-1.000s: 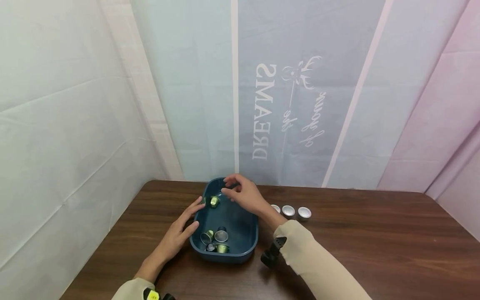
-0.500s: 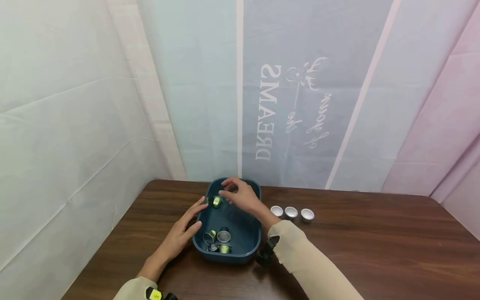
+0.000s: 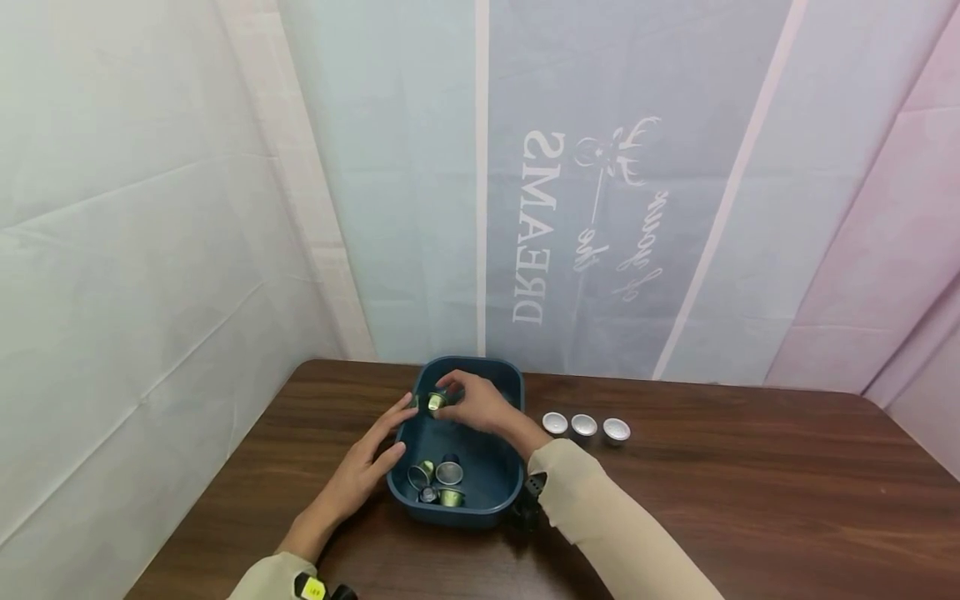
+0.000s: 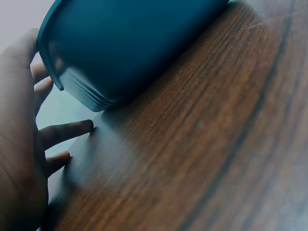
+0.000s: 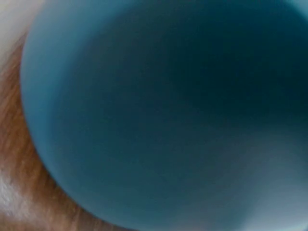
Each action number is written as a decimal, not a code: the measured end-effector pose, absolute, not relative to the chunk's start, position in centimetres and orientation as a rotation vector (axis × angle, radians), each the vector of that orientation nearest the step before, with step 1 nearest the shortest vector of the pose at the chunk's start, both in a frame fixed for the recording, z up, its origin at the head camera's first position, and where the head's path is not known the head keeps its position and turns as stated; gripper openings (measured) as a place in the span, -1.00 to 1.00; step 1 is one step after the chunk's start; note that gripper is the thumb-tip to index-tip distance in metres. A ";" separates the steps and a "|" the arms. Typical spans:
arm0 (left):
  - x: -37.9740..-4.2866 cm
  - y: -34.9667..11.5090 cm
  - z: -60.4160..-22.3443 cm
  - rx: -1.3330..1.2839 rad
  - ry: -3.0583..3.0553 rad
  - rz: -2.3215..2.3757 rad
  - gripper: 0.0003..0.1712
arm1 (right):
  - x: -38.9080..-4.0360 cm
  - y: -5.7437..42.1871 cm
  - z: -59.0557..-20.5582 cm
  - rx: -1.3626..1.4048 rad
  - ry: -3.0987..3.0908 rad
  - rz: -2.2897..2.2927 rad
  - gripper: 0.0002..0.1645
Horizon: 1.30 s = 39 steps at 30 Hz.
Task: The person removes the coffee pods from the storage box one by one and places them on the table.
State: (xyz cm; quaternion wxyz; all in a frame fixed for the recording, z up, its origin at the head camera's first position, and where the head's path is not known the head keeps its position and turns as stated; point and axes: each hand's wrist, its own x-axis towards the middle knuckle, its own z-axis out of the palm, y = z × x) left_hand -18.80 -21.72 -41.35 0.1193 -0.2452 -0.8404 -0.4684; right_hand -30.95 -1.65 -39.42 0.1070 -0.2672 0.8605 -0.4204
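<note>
A dark blue plastic bin (image 3: 456, 510) stands on the table with several coffee capsules inside. My left hand (image 3: 358, 462) lies along its left rim, fingers extended and two fingertips reaching the edge; in the left wrist view the fingers (image 4: 67, 132) spread beside the bin's outer wall. Over the far part of the bin, my right hand (image 3: 480, 404) has thumb and index finger curled around a green coffee capsule (image 3: 435, 402), one on each side. Near the front lie more capsules, including a green one (image 3: 451, 497) and one with a silver lid (image 3: 449, 473). The right wrist view shows mainly blurred blue bin wall.
To the right of the bin, three capsules with silver lids up form a row, the middle capsule (image 3: 583, 426) among them. The brown wooden table (image 3: 750, 500) extends right. A printed fabric curtain (image 3: 420, 208) hangs behind its far edge.
My right hand has come down and closer to the green capsule, and its thumb and finger have closed around it. The left hand stays at the rim; the view has shifted slightly.
</note>
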 end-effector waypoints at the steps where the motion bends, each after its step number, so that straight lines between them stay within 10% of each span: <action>1: -19.0 -21.8 -41.6 -0.712 -2.459 -1.369 -0.45 | -30.9 -1.7 -39.4 -0.789 2.536 -1.224 -0.46; 17: -20.6 -23.0 -44.6 -0.719 -2.456 -1.396 -0.44 | -31.3 -1.6 -40.0 -0.759 2.406 -1.215 -0.32; 39: -20.8 -23.1 -44.7 -0.747 -2.465 -1.336 -0.42 | -31.1 -2.0 -39.7 -0.909 2.415 -1.111 -0.63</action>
